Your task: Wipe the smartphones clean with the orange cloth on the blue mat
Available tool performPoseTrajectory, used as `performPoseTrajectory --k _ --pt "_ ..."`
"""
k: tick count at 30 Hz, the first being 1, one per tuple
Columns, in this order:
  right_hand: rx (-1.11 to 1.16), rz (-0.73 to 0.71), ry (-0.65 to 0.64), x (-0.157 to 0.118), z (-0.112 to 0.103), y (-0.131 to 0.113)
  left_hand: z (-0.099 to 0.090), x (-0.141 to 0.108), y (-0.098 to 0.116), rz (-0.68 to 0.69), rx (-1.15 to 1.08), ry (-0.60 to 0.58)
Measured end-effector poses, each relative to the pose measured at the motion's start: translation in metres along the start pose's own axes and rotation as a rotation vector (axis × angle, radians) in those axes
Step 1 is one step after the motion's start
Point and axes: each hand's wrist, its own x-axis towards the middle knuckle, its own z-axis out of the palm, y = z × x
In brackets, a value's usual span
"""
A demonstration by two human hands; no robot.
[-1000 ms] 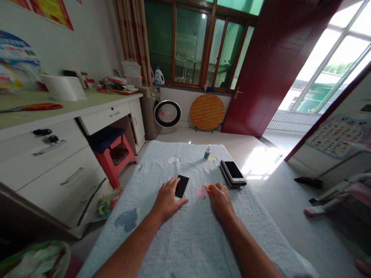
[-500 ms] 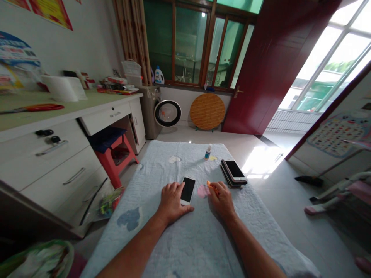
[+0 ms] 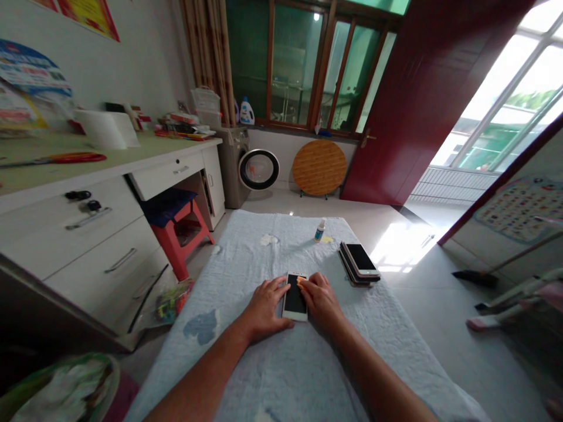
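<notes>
So the left forearm (image 3: 206,372) and right forearm (image 3: 373,364), both bare, reach in over the near side of the counter (image 3: 281,375) and angle toward each other. Left grip (image 3: 264,308) is palm-down, fingers (image 3: 273,283) spread forward, thumb (image 3: 282,323) stuck out to the right, kind of a loose C. Right grip (image 3: 321,296) is curled way tighter, fingertips bunched in a pinch pointing forward-left. They sit near each other, roughly midway between the counter's left and right edges.
</notes>
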Motion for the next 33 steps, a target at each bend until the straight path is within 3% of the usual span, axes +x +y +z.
performPoseTrajectory --k 11,15,25,33 --pt "-0.026 -0.16 -0.275 -0.029 -0.029 -0.026 0.009 -0.001 -0.009 0.03 -0.006 0.059" --pt "-0.024 -0.173 -0.299 -0.034 -0.033 -0.025 0.009 -0.001 -0.008 0.028 0.013 0.056" --pt "-0.145 0.006 -0.113 0.027 -0.013 0.012 0.004 -0.001 -0.005 0.051 0.015 0.003" --pt "-0.167 0.011 -0.13 0.047 0.006 0.007 0.005 -0.001 -0.006 0.088 0.017 0.013"
